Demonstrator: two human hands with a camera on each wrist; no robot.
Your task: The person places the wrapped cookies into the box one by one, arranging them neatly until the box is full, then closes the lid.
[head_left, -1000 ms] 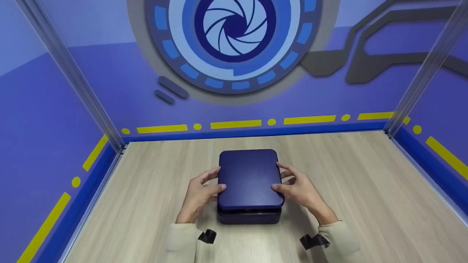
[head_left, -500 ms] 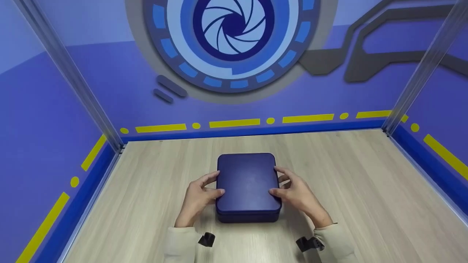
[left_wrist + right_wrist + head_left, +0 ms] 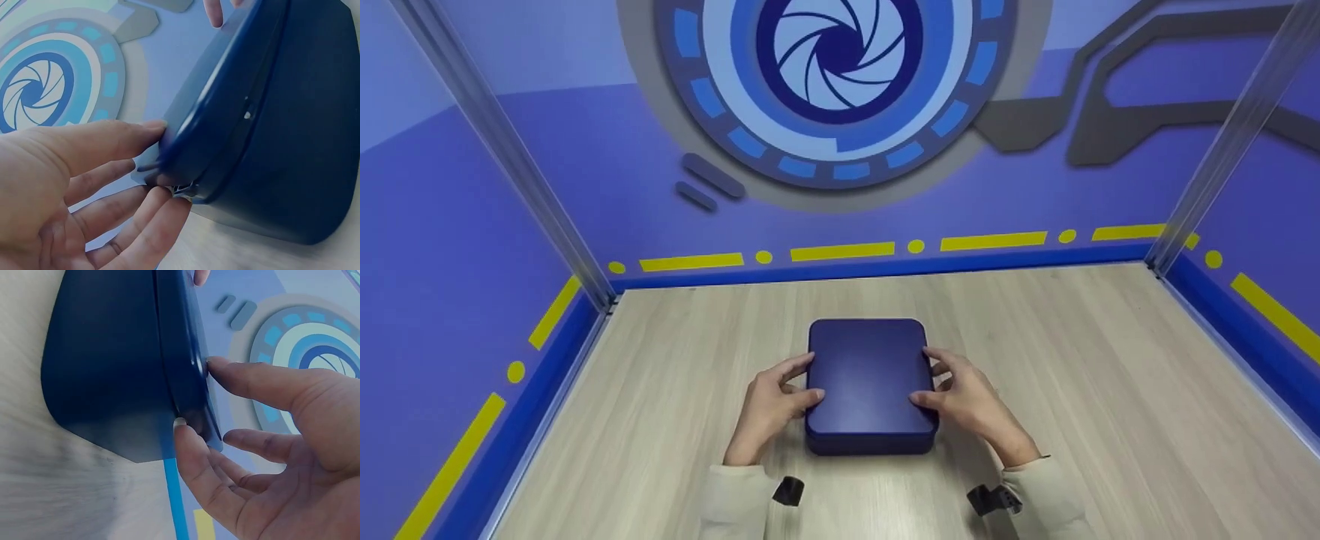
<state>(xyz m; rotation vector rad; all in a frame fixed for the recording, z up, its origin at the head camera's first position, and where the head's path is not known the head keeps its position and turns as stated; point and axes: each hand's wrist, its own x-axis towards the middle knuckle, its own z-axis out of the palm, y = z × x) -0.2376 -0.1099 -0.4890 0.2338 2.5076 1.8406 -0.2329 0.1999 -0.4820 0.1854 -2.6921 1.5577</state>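
A dark blue rectangular box stands on the table, its smooth lid lying over the base. My left hand holds the lid's left edge, thumb on top and fingertips at the side. On the opposite edge, my right hand grips in the same way. The left wrist view shows a narrow dark gap between lid and base, with a small pale spot in it. A thin seam runs below the lid in the right wrist view. The box's contents are hidden.
The wood-grain table reaches to blue printed walls at the back and both sides. Metal posts stand at the corners. A black strap piece sits at each sleeve cuff.
The lid has come down toward me onto the base, both hands moving with it. The wide front gap seen a second ago has closed. Little has moved in the last half second.
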